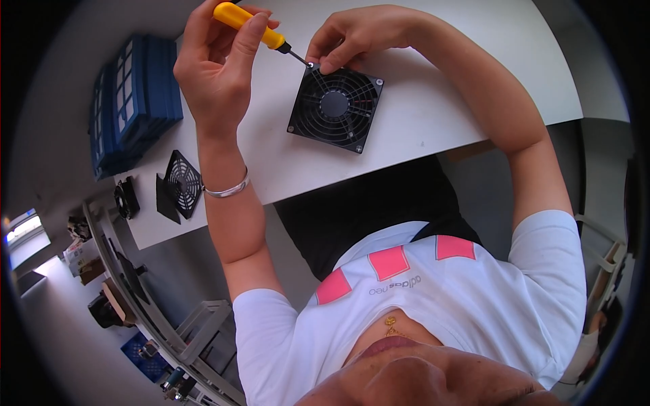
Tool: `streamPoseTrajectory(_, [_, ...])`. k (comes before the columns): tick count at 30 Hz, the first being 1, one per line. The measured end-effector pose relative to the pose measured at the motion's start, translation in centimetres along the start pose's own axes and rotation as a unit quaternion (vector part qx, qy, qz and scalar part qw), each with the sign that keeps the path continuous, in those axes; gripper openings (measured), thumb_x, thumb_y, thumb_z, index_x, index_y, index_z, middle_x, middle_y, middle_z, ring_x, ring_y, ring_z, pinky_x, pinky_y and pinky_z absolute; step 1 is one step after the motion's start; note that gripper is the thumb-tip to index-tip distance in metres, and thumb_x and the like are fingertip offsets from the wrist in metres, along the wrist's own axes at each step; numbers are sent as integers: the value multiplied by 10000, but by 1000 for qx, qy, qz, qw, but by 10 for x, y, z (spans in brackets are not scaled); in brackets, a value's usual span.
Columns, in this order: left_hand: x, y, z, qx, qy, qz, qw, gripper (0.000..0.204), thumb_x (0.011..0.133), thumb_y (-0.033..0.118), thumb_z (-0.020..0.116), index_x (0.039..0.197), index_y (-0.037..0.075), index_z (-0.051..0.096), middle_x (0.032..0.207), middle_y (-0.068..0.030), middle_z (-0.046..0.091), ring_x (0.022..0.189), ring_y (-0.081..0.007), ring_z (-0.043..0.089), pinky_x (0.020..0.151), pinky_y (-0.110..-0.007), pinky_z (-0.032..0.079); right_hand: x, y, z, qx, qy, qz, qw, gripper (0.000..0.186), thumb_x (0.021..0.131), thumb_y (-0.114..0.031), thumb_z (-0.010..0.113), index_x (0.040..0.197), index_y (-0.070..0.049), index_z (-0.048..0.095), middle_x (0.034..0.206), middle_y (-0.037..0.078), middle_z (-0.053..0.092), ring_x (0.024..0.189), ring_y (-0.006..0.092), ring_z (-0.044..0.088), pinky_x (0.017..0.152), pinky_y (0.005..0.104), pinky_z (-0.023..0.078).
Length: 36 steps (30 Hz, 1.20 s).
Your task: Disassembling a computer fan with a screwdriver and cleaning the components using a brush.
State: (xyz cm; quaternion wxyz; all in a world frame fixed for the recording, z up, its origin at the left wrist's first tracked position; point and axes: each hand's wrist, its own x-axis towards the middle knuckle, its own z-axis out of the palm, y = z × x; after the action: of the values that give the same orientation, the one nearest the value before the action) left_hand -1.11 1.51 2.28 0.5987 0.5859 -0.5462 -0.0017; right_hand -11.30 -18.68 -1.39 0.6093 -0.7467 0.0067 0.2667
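A square black cooling fan with a round grille lies on the white table, a silver screw at each visible corner. My left hand is closed around the yellow handle of a screwdriver. The screwdriver slants down to the right, its tip at the screw on the fan's far left corner. At the fan's far edge, my right hand grips the frame with thumb and fingers, close to the screwdriver's tip.
Blue plastic bins stand on the left of the white table. Nearer lie a loose black fan grille, a dark flat piece and a small black fan. The table's near edge runs before my body. Shelving stands at lower left.
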Motion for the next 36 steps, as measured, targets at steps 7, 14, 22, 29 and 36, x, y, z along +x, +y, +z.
streamPoseTrajectory(7, [-1,5,4,8,22,-13,1000,274,963,94,675,1223,26,616,945,-80,674,863,-171,691,804,-275,572,2,3,-1,13,-13,-12,1000,293,949,-222,716,1154,-17,673,926,-3,660,782,80,567,682,207,466])
streamPoseTrajectory(14, [1,2,-7,96,0,20,995,333,894,235,791,1157,73,666,1003,-90,732,939,-171,712,887,-284,580,-10,-4,12,-117,92,-42,988,328,889,-332,726,1069,-57,727,834,39,676,640,126,551,672,265,450])
streamPoseTrajectory(22, [23,47,-9,255,-106,-17,961,338,844,288,837,1036,59,680,823,-45,683,748,-107,663,713,-199,535,-10,-3,13,-109,102,-45,988,289,870,-280,735,1049,-54,723,777,36,664,602,110,537,645,267,421])
streamPoseTrajectory(29, [69,71,-19,507,-374,-45,775,475,990,460,621,940,5,748,776,-123,718,564,-179,611,563,-257,472,-9,-2,15,-102,104,-51,988,284,866,-264,739,1045,-43,722,774,45,666,611,115,551,633,265,408])
streamPoseTrajectory(36, [103,78,-8,531,-495,-242,644,524,1020,458,563,1043,-25,764,760,-128,707,591,-190,592,568,-287,449,-7,-2,16,-111,106,-42,987,293,861,-259,746,1053,-39,721,790,56,674,622,127,561,662,275,423])
